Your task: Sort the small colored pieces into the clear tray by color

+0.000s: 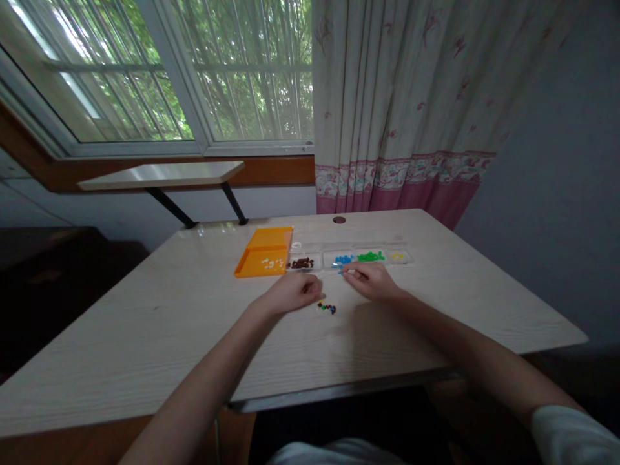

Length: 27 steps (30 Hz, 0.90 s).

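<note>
My left hand is closed on the table, its fingertips at the upper end of a short zigzag of small brown, green, blue and yellow beads. What those fingers hold, if anything, is hidden. My right hand is pinched together just in front of a clear divided tray. A tiny blue bead shows at its fingertips. Sorted in the tray are brown beads, blue beads, green beads and a few yellow beads.
Left of the tray lies an open orange case with white beads in it. A small raised shelf on black brackets stands at the table's back left. Behind the pale wooden table are a window and a curtain.
</note>
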{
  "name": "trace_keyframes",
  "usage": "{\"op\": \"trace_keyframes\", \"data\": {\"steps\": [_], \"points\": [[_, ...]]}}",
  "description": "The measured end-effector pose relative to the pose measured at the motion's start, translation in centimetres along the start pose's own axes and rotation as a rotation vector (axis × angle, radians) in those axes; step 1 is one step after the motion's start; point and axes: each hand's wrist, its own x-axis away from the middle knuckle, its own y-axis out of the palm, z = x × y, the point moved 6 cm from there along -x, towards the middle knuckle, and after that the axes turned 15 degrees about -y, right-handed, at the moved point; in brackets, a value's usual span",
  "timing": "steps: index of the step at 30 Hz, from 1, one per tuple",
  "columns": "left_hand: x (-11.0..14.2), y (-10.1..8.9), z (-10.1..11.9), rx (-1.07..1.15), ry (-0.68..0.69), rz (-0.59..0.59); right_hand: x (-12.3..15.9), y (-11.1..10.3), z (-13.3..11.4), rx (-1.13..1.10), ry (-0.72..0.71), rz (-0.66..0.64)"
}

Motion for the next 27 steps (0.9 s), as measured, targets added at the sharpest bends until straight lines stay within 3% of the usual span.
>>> {"op": "trace_keyframes", "data": {"steps": [7,16,23,27], "points": [[-0.1,1.0,-0.9,-0.021,-0.005,-0.16,0.1,-1.8,0.9,0.111,0.015,0.103],[0.0,0.4,-1.0,0.029,-0.01,-0.197,0.0,-2.9,0.6,0.183,-0.018,0.216],[0.1,0.3,-1.2,0.029,-0.032,-0.205,0.1,-2.9,0.9,0.168,-0.011,0.209],[0.2,0.2,-1.0,0.017,-0.029,-0.223,0.4,-2.5,1.9,0.16,0.108,0.146]]}}
